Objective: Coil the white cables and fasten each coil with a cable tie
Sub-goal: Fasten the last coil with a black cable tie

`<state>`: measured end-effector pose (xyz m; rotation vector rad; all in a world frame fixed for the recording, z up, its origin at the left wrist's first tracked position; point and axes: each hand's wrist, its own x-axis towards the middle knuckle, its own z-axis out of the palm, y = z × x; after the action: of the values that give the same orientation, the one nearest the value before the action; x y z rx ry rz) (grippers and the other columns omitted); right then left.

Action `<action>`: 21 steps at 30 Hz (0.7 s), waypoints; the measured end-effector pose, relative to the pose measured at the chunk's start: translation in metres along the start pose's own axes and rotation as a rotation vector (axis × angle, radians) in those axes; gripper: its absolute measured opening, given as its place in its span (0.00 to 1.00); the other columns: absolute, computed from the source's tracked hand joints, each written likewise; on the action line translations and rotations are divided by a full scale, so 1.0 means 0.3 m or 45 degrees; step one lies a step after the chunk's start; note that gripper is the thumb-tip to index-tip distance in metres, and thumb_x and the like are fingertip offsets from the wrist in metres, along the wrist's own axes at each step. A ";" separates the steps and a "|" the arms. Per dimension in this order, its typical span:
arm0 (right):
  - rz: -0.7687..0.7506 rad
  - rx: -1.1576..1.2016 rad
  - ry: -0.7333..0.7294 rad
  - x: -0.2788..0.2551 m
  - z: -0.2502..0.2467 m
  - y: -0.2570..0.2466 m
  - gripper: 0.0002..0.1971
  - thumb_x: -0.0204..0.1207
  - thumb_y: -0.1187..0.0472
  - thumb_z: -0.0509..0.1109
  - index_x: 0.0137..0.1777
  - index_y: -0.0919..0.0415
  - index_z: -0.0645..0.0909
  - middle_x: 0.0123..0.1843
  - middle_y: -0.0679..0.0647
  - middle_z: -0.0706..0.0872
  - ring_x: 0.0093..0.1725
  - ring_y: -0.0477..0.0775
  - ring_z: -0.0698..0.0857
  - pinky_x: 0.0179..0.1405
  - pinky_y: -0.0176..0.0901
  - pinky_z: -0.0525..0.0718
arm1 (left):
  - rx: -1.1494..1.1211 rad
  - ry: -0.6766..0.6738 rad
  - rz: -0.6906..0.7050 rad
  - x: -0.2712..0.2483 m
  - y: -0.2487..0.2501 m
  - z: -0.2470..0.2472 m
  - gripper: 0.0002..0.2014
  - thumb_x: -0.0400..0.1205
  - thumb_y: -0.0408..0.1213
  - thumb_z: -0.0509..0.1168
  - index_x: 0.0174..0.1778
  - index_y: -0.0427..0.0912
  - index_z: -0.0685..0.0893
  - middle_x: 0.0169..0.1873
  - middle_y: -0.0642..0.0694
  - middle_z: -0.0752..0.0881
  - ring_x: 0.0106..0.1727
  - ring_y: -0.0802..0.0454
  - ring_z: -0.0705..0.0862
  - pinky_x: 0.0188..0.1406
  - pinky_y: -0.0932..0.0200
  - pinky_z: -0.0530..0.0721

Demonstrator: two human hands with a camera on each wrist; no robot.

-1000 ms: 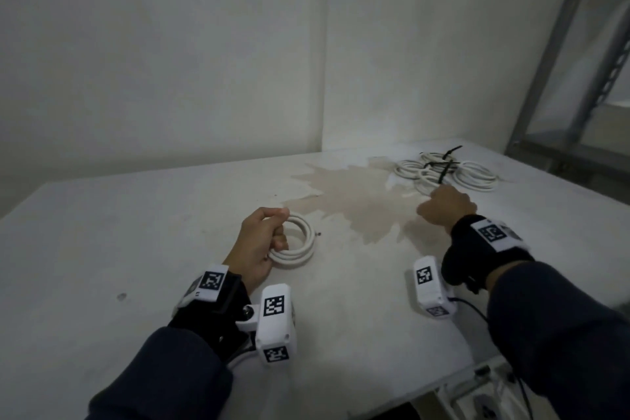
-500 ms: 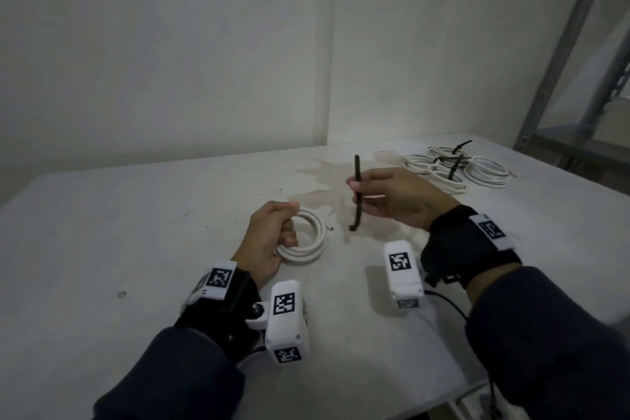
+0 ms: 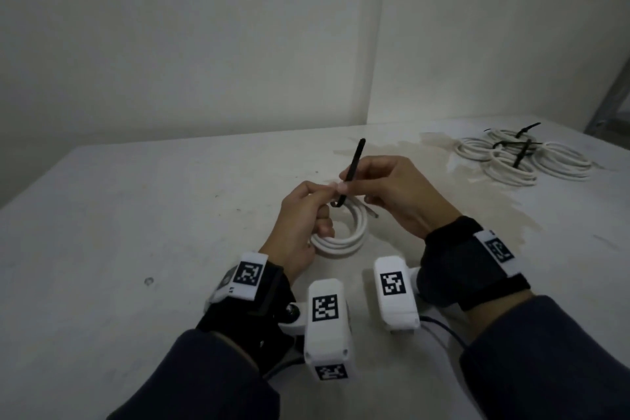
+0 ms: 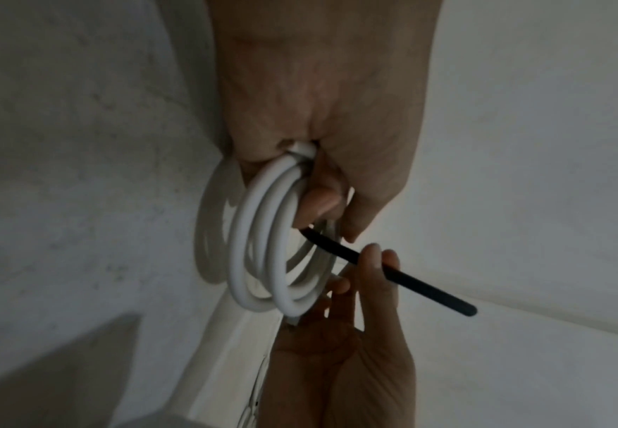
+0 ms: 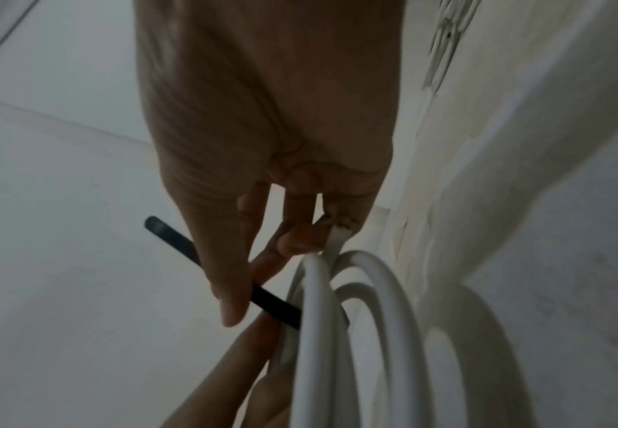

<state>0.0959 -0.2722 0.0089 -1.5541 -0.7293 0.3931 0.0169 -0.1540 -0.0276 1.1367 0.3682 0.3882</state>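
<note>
The left hand [image 3: 301,215] is gripping a coil of white cable [image 3: 344,235], its fingers curled round the loops at about nine o'clock on the ring, and is holding the coil tilted up off the worktop [image 3: 136,215]; the left wrist view is showing several loops bunched together under the curled fingers [image 4: 318,199]. The right hand [image 3: 395,194], just at three o'clock of the left, is pinching a black cable tie [image 3: 351,170] between thumb and forefinger. The tie is standing nearly upright, its free end pointing toward twelve o'clock, and its lower end is reaching into the coil's opening beside the left fingertips. In the right wrist view the tie [image 5: 226,275] is passing behind the nearest loop of the cable [image 5: 318,318], so its tip is hidden there. One short cable end is sticking out of the coil toward three o'clock, under the right hand.

Both wrists are wearing black straps with white camera blocks [image 3: 327,320] carrying printed square markers, and these are covering the near edge of the coil's surroundings. Farther out, at about two o'clock on the worktop and well apart from the hands, a heap of coiled cables [image 3: 518,160] is lying with black ties sticking out of it. A pale brownish stain [image 3: 484,215] is spreading over the worktop between the hands and that heap.
</note>
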 end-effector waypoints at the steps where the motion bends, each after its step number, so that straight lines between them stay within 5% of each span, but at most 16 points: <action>1: -0.028 -0.006 -0.024 -0.003 0.003 0.004 0.06 0.64 0.73 0.80 0.37 0.63 0.89 0.42 0.65 0.91 0.42 0.56 0.86 0.47 0.50 0.83 | 0.003 -0.003 0.000 0.000 0.002 0.001 0.15 0.83 0.30 0.63 0.31 0.42 0.71 0.18 0.51 0.65 0.14 0.60 0.61 0.10 0.69 0.62; 3: -0.069 -0.017 -0.054 -0.006 0.007 0.013 0.07 0.62 0.75 0.80 0.38 0.67 0.89 0.42 0.69 0.90 0.43 0.62 0.85 0.51 0.58 0.81 | 0.011 -0.004 -0.013 0.000 0.004 0.003 0.16 0.85 0.33 0.63 0.30 0.43 0.71 0.16 0.52 0.66 0.14 0.59 0.60 0.10 0.69 0.61; 6: -0.145 0.034 -0.093 -0.010 0.007 0.020 0.07 0.62 0.80 0.77 0.37 0.74 0.85 0.31 0.52 0.89 0.36 0.52 0.87 0.43 0.40 0.82 | 0.035 0.008 -0.026 -0.001 0.003 0.009 0.17 0.86 0.35 0.59 0.30 0.43 0.71 0.14 0.54 0.68 0.15 0.59 0.60 0.12 0.69 0.61; 10: -0.237 0.112 -0.210 -0.019 0.015 0.019 0.17 0.61 0.84 0.75 0.28 0.60 0.85 0.28 0.48 0.85 0.32 0.45 0.85 0.37 0.31 0.82 | 0.085 0.008 -0.035 -0.008 0.005 0.009 0.15 0.86 0.33 0.56 0.32 0.42 0.74 0.18 0.50 0.66 0.14 0.58 0.61 0.12 0.69 0.61; 13: -0.259 0.116 -0.249 -0.022 0.011 0.020 0.15 0.61 0.86 0.73 0.29 0.65 0.82 0.28 0.48 0.83 0.29 0.42 0.83 0.31 0.28 0.79 | 0.143 0.017 -0.042 -0.013 0.006 0.008 0.15 0.86 0.33 0.56 0.32 0.40 0.74 0.19 0.49 0.67 0.13 0.58 0.62 0.12 0.69 0.62; 21: -0.257 0.142 -0.285 -0.022 0.019 0.025 0.17 0.60 0.82 0.75 0.28 0.58 0.87 0.31 0.50 0.86 0.34 0.46 0.85 0.36 0.30 0.82 | 0.131 -0.005 -0.047 -0.017 0.010 0.010 0.16 0.85 0.32 0.55 0.32 0.41 0.78 0.14 0.52 0.67 0.13 0.58 0.62 0.11 0.69 0.63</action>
<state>0.0891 -0.2721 -0.0002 -1.3303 -1.0123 0.4535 0.0135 -0.1578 -0.0233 1.2295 0.4091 0.3378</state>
